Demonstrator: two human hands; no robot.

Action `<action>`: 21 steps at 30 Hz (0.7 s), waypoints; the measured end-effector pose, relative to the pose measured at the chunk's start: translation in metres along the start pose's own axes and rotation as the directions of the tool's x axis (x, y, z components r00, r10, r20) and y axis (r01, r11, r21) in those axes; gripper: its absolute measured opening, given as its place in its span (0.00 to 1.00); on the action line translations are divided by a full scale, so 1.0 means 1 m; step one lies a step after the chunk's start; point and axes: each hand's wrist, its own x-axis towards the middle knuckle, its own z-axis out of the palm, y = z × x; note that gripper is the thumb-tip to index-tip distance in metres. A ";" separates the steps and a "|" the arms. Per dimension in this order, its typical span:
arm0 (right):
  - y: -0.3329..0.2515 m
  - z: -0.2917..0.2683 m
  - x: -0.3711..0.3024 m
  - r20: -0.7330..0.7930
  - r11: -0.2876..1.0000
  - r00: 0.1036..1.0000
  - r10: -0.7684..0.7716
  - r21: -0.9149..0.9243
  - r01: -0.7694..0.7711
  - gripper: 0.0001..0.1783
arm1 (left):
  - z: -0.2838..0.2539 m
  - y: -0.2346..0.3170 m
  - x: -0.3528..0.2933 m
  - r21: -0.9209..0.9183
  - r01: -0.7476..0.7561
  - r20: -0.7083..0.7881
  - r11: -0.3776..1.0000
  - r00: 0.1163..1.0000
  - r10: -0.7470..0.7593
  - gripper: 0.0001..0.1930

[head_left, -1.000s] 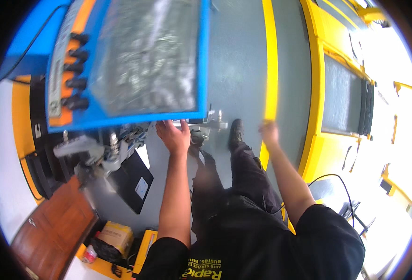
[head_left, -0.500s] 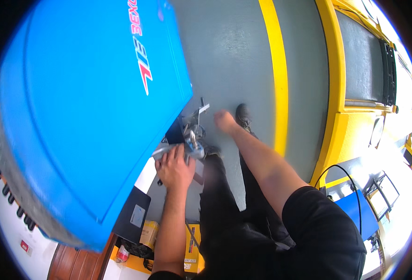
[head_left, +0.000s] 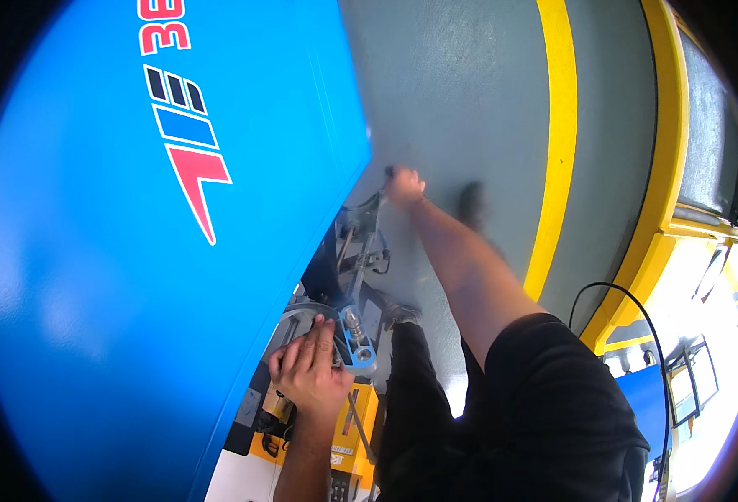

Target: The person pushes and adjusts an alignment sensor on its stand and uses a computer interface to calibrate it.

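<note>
A large red, white and dark-blue logo marking (head_left: pixel 181 125) sits on the blue panel (head_left: pixel 93 293) at upper left. Two flat monitor screens (head_left: pixel 694 378), dark-framed and washed out by glare, stand at lower right.

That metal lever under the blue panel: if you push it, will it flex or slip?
Probably stiff: the lever looks like bare metal tied into a machine assembly. The right hand grips its far end, so it likely swings rather than lifts free. The left hand rests by the blue bracket; smooth metal may be slippery.
</note>
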 end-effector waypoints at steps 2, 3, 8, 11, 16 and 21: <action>0.006 0.003 0.004 -0.067 0.965 0.995 -0.071 0.248 0.085 0.23 | -0.001 0.000 0.002 -0.006 0.003 0.001 1.000 1.000 -0.003 0.17; 0.006 0.002 0.006 -0.063 0.965 0.996 -0.069 0.250 0.083 0.23 | -0.002 0.000 0.003 -0.001 -0.005 0.002 1.000 1.000 0.005 0.17; 0.013 -0.025 0.023 -0.281 0.771 0.924 0.258 0.636 -0.022 0.18 | -0.004 0.001 0.007 -0.029 -0.024 0.006 0.999 1.000 0.024 0.17; 0.017 -0.037 0.013 -0.285 0.892 0.953 0.098 0.449 0.043 0.15 | -0.001 -0.001 0.004 -0.015 -0.023 -0.001 1.000 1.000 0.023 0.17; 0.032 -0.034 -0.023 -0.063 0.740 0.995 0.074 0.673 -0.013 0.12 | -0.002 0.001 0.007 0.016 -0.086 -0.068 0.996 0.994 0.087 0.18; 0.005 -0.029 -0.119 0.098 0.609 0.992 -0.075 0.793 -0.032 0.10 | -0.008 -0.002 0.003 0.015 -0.064 -0.082 0.998 0.995 0.065 0.17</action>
